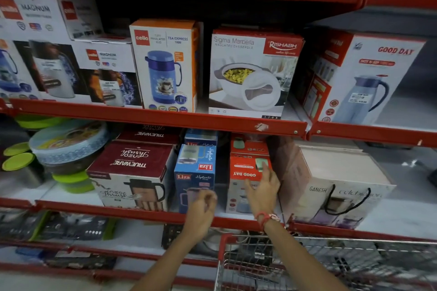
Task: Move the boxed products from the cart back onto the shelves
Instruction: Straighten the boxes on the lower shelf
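Observation:
A red and white Good Day box [246,168] stands on the middle shelf [151,214], between a blue Liza box [195,172] and a white Ganesh box [335,186]. My right hand [262,190] is spread open against the front right of the Good Day box, fingers apart. My left hand [203,205] hovers in front of the lower part of the Liza box, fingers loosely curled, holding nothing. The wire cart [307,264] with a red frame sits at the bottom right, under my right forearm; its contents are blurred.
A Trueware box [132,172] and stacked plastic containers [66,144] fill the left of the same shelf. The shelf above holds a Cello jug box [165,66], a Rishabh casserole box [253,73] and a larger Good Day box [361,78]. A dark gap separates the Liza and Good Day boxes.

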Motion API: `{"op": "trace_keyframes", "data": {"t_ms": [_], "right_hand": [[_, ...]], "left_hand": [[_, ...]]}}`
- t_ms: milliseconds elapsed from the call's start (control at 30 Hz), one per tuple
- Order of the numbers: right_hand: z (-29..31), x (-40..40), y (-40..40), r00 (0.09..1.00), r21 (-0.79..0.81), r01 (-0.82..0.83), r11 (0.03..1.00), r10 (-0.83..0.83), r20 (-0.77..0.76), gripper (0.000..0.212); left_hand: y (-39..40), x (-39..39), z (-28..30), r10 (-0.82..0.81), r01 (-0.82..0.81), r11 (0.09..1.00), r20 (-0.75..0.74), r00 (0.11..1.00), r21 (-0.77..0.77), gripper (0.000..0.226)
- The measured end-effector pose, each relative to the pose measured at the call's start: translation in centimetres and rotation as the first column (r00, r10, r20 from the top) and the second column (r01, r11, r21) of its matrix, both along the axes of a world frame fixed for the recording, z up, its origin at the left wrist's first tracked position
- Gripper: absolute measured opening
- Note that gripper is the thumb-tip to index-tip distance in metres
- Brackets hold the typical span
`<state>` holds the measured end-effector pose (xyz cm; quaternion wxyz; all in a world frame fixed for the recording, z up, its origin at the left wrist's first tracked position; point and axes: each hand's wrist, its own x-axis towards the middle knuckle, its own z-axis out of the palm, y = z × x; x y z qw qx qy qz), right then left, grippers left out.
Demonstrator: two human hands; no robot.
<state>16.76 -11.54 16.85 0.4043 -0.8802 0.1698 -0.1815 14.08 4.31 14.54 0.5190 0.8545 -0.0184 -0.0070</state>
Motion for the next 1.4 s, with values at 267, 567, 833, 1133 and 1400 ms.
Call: {"op": "trace_keyframes", "data": {"t_ms": [267, 567, 833, 1133, 1400], "right_hand": [[-1.2, -0.9, -5.0, 0.936, 0.284, -0.167, 0.944, 0.242, -0.256, 0.106], [-1.3, -3.4, -5.6, 0.912, 0.068, -0.301, 0.951, 0.308, -0.272, 0.099], [10.2, 1.6, -6.3, 0.91, -0.213, -0.041, 0.976, 0.125, 0.396, 0.056], [16.0, 10.0, -7.2, 0.945, 0.005, -0.282, 0.959, 0.277, 0.175, 0.12], [14.7, 7.4, -7.8, 0.963, -0.197, -0.167, 0.966, 0.203, 0.179, 0.122]], "left_hand": [[-4.8, 2.7, 1.2, -0.167, 0.157, 0.986, -0.223, 0.96, -0.061, 0.051], [-4.0, 0.8, 0.6, -0.201, 0.185, 0.977, -0.171, 0.965, -0.105, 0.047], [-3.5, 5.6, 11.4, 0.2, -0.183, 0.978, 0.686, 0.699, -0.098, 0.034], [-5.0, 13.7, 18.2, 0.128, -0.131, 0.991, 0.318, 0.939, -0.01, 0.081], [-3.0, 11.2, 17.2, 0.158, -0.236, 0.964, 0.445, 0.882, 0.126, 0.074]]}}
